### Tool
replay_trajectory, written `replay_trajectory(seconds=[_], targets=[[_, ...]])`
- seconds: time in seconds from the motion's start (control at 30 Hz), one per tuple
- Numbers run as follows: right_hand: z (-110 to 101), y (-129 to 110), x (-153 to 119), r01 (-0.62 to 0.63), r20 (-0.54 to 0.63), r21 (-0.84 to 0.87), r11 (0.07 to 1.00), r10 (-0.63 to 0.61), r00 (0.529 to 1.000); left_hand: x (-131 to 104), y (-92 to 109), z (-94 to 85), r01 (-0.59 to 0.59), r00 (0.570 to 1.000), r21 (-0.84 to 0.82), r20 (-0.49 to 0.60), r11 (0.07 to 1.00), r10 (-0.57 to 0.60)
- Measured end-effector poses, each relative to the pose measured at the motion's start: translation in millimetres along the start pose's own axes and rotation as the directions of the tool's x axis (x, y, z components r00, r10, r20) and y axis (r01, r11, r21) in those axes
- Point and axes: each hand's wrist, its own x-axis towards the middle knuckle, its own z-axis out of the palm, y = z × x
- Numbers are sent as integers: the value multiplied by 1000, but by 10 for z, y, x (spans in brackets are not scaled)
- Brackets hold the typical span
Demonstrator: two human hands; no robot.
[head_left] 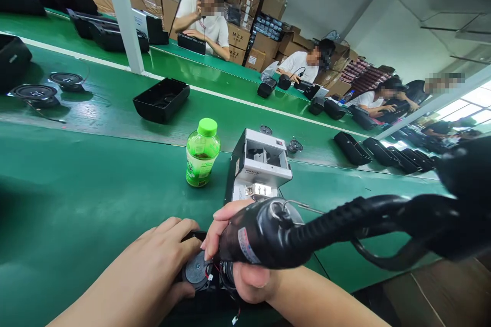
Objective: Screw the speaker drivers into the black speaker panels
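Observation:
My right hand [251, 281] is wrapped round a black corded electric screwdriver [261, 237], tilted over a black speaker box [207, 301]. The screwdriver's tip is hidden behind my fingers and the tool's body. My left hand [163, 253] grips the left side of that box, thumb and fingers closed about its edge. Between my hands a round speaker [196, 270] sits in the box with its grey back up. Thin red and black wires end in small white plugs [235, 320]. Just beyond my right hand stands a white and black screw feeder [264, 158].
A green-capped bottle [203, 156] stands left of the feeder. Farther off are an open black housing [161, 102] and loose speakers [34, 94]. More housings [351, 148] line the right. Co-workers [205, 15] sit across the green bench [95, 179]; a white post [123, 15] rises at left.

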Motion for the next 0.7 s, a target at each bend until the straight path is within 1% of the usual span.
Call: replay_trajectory(seconds=[0.07,0.13,0.17,0.23,0.3,0.33,0.37,0.4,0.5,0.57,0.63,0.7], targets=[[13,-135,14,29,-16,36,999,-28,999,-18,-116,147,-35,998,-4,-46,999,35],[-11,-384,66,97,-69,82,992,-91,993,-27,-287,361,-79,990,-11,-119,997,78],[-41,-538,108,144,-109,87,986,-134,985,-26,-383,477,-110,977,-10,-184,994,106],[-135,-836,221,262,-198,39,964,-250,948,-15,-562,683,-160,953,27,-257,987,162],[-259,-1025,361,360,-265,-64,931,-363,893,-2,-693,821,-193,926,95,-311,977,213],[-323,-1056,432,393,-275,-112,913,-408,871,2,-736,860,-202,914,128,-330,971,234],[-384,-1047,497,409,-268,-144,901,-433,860,4,-765,882,-213,903,157,-345,964,256],[-439,-1006,554,413,-249,-159,897,-442,862,2,-782,892,-221,894,177,-356,959,272],[-539,-811,656,361,-197,-159,919,-388,900,-11,-790,884,-227,886,201,-364,953,288],[-557,-714,678,322,-215,-175,930,-355,910,-18,-780,878,-228,887,200,-361,953,288],[-547,-678,682,327,-264,-218,920,-378,887,-18,-765,875,-229,885,202,-364,952,290],[-516,-703,664,335,-309,-244,910,-401,863,-13,-734,855,-224,886,198,-365,954,284]])
